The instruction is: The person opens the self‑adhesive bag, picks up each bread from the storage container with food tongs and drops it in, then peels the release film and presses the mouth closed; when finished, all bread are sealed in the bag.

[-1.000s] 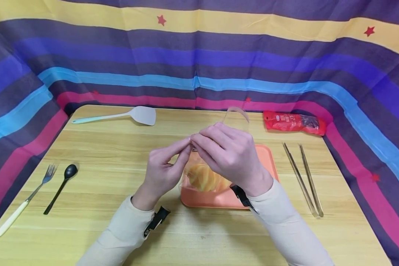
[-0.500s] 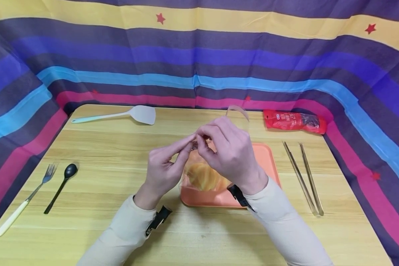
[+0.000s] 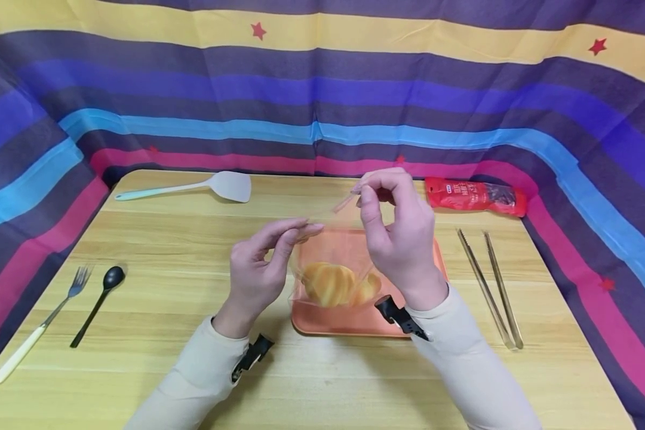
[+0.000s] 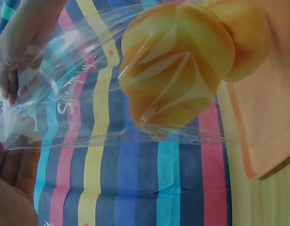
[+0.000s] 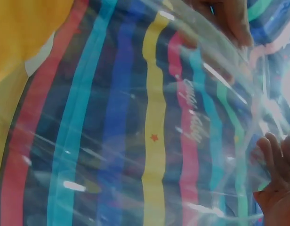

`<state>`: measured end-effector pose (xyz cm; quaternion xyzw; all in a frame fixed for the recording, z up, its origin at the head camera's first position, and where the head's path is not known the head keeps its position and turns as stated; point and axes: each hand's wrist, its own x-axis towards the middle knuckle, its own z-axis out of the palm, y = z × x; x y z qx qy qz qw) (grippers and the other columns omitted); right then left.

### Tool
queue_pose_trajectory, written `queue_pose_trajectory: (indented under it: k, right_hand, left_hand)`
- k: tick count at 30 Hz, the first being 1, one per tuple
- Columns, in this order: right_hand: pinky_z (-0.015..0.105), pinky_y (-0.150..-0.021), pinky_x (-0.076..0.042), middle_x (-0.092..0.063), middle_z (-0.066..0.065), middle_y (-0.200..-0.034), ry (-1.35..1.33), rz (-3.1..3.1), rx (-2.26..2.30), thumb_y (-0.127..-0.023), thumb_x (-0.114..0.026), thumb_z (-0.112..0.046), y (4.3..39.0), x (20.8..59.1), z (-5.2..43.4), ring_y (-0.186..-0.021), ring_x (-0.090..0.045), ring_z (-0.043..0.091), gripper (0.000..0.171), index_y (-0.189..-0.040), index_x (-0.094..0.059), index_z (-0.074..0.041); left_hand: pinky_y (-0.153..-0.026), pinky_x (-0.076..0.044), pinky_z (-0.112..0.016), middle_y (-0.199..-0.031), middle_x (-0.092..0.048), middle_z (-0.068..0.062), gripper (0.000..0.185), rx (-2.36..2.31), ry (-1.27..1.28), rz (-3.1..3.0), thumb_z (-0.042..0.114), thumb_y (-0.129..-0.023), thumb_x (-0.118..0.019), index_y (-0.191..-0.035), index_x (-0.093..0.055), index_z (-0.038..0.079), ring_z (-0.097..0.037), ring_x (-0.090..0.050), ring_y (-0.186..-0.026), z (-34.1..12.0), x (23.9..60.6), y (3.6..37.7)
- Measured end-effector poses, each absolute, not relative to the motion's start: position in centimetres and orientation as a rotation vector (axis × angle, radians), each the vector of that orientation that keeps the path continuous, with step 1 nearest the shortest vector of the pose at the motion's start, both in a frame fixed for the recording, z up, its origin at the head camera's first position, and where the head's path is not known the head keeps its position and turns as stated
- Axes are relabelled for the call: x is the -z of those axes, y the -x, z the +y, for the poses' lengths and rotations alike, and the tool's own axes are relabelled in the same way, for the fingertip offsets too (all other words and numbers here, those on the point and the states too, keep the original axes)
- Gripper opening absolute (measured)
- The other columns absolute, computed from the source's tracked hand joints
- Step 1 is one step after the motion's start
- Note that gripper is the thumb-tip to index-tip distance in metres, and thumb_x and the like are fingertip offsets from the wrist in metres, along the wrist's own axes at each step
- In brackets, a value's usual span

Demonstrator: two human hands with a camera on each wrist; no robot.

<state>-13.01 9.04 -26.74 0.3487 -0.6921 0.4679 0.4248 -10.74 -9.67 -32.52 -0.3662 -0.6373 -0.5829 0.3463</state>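
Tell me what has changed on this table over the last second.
The right hand moved up and away from the left hand, pulling the top of the clear bag open. Both hands keep their pinch on it. The bread stays inside, over the orange tray. The utensils have not moved.

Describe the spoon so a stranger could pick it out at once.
Start at the wooden table and go to its left edge, where two utensils lie side by side. The spoon is the one nearer the hands: all black and shorter, unlike the white-handled metal fork beside it.
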Motion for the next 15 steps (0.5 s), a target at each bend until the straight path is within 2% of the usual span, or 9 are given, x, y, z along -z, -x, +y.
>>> queue_pose_trajectory:
  k: [1,6,15]
  right_hand:
    - [0.025,-0.073,-0.053,-0.062,0.013,-0.088,-0.85,-1.732,-1.198,-0.098,-0.052,-0.013,13.0,26.7,9.2,-0.074,-0.061,0.018,0.022,-0.091,-0.053,0.008]
    - [0.029,-0.069,-0.055,-0.063,0.012,-0.088,-0.795,-1.702,-1.42,-0.095,-0.053,-0.004,13.1,26.5,10.0,-0.073,-0.062,0.02,0.016,-0.093,-0.053,0.011]
    - [0.03,-0.06,-0.055,-0.063,0.022,-0.087,-0.733,-1.526,-1.739,-0.094,-0.053,0.003,13.6,25.8,11.6,-0.067,-0.061,0.028,0.011,-0.09,-0.051,0.012]
  left_hand:
    - [-0.073,-0.06,-0.032,-0.097,-0.072,-0.02,0.027,1.529,0.949,-1.643,0.01,-0.102,-0.055,-0.108,-0.064,-0.014,-0.029,-0.071,-0.09,-9.7,32.5,10.8]
    - [-0.073,-0.06,-0.037,-0.095,-0.072,-0.02,0.026,1.569,0.911,-1.623,0.011,-0.102,-0.055,-0.102,-0.065,-0.013,-0.025,-0.072,-0.089,-9.9,32.7,10.9]
    - [-0.073,-0.06,-0.036,-0.094,-0.073,-0.018,0.026,1.558,0.86,-1.627,0.012,-0.102,-0.055,-0.101,-0.066,-0.012,-0.023,-0.072,-0.086,-10.1,32.9,11.2]
